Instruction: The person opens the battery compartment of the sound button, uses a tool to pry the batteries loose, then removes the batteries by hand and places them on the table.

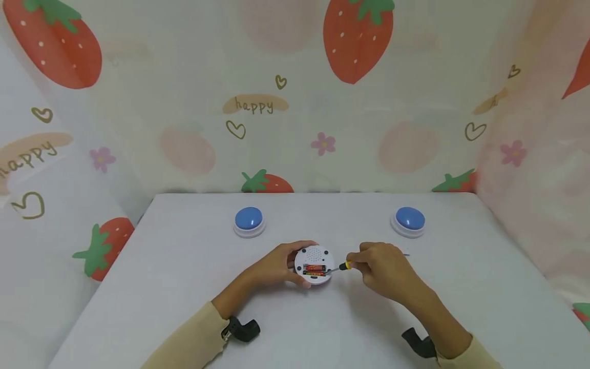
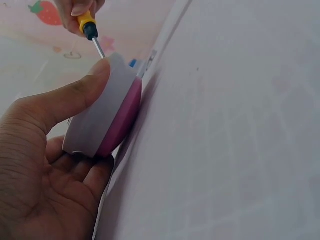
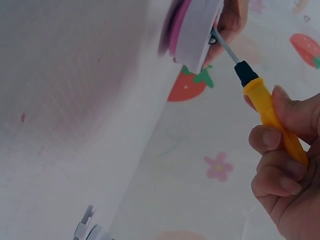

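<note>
My left hand [image 1: 276, 264] grips a round white push button [image 1: 314, 253] by its rim, with its underside turned up. Its magenta dome [image 2: 122, 117] faces the table in the left wrist view. Two red batteries [image 1: 315, 267] lie side by side in the uncovered battery compartment. With curled fingers and thumb, my right hand [image 1: 384, 269] holds a screwdriver [image 3: 270, 112] with a yellow handle and black collar. The metal shaft slants to the compartment's right end, where its tip meets the lower battery's end; the exact contact is too small to tell.
Two blue push buttons with white bases stand farther back, one at left [image 1: 249, 219] and one at right [image 1: 409, 219]. A small pale piece [image 3: 87, 227] lies on the white table [image 1: 193, 230], partly hidden behind my right hand in the head view. A strawberry-patterned curtain [image 1: 198, 77] surrounds the table.
</note>
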{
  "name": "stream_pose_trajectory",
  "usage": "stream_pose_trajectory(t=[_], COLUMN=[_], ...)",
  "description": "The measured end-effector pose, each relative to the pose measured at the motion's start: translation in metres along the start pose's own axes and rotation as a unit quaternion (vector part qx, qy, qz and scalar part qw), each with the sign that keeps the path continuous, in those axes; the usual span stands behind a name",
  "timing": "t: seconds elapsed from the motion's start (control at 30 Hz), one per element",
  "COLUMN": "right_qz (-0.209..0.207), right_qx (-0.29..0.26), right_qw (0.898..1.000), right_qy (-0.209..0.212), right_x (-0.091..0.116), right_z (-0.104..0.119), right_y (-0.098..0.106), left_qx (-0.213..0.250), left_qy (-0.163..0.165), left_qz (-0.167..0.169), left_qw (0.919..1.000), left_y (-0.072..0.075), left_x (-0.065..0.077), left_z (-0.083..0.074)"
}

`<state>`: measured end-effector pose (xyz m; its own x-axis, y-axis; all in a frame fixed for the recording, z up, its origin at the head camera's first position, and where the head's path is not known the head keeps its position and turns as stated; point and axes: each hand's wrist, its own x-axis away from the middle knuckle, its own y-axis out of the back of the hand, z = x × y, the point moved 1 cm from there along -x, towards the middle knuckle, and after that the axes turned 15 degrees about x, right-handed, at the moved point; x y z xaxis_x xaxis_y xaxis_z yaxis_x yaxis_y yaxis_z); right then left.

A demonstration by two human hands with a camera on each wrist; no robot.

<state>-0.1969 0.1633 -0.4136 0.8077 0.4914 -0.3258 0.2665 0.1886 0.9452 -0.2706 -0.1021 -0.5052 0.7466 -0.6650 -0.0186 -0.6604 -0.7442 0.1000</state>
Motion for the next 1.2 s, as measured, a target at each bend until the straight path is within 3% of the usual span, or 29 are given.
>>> stream_pose_trajectory(t=[0.2,0.47,1.2], right_qz=[0.005,0.006,0.042], right_qx=[-0.014,-0.025,-0.072], right_qw=[1.0,0.999,0.993], right_qy=[-0.009,-0.022,-0.085], right_x=[0.0002,0.0,0.0004], right_z=[-0.0029,-0.0026,-0.0053], right_y=[0.0008,0.001,-0.0032], left_qx=[-0.011,0.015,0.018], left_qy=[0.001,0.001,0.004], left_qz=[0.0,0.003,0.003], left_qw=[0.9999,0.9999,0.9998], left_y=[-0.0005,0.0001,0.0015], left_x=[-0.0022,-0.0012,-0.0035], left_z=[-0.0025,-0.0017,0.0026])
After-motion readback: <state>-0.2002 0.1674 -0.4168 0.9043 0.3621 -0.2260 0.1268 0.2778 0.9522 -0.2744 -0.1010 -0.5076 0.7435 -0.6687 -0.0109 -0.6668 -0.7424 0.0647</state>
